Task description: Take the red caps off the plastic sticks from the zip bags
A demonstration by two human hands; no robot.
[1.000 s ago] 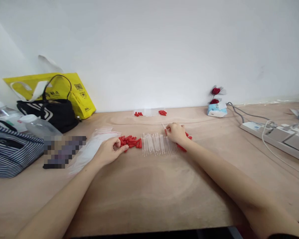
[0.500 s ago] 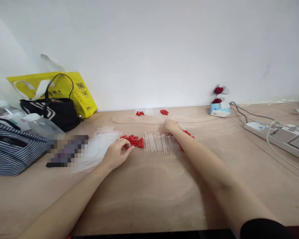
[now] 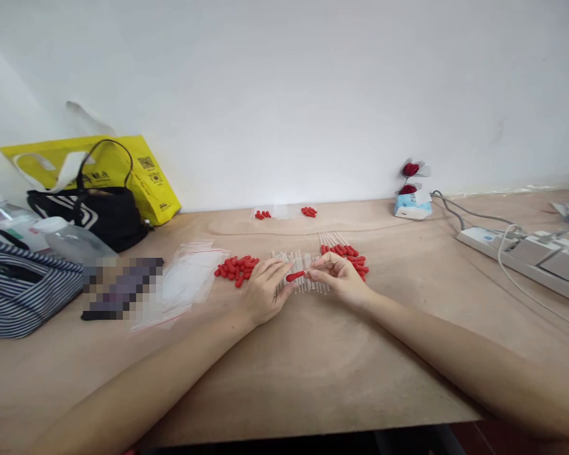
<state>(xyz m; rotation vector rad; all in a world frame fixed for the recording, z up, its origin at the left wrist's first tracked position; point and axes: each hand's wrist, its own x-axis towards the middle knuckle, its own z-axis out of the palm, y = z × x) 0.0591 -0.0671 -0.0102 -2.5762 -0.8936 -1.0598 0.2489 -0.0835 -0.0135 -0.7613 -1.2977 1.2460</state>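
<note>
Between my hands is a red rubber bulb [image 3: 294,276], pinched by the thumb and fingers of my left hand [image 3: 265,292]. My right hand [image 3: 342,278] grips a thin clear tube [image 3: 306,272] whose end meets the bulb; how far it goes in I cannot tell. Under my hands lies a row of clear tubes [image 3: 308,285]. Loose red bulbs [image 3: 237,268] are heaped beside my left hand. Beyond my right hand, several droppers [image 3: 344,249] with red bulbs fitted lie with their tubes pointing toward the wall.
Flat clear zip bags [image 3: 189,278] lie left of the bulbs, next to a pixelated dark object [image 3: 128,287]. Small bags of red bulbs [image 3: 309,212] lie near the wall. Bags and bottles [image 3: 76,237] crowd the left; a tissue pack [image 3: 412,206] and power strip [image 3: 516,253] are right.
My left hand has left the bulb pile with a red bulb and moved right. My right hand has come back toward me from the droppers, and both hands now meet over the tubes.
</note>
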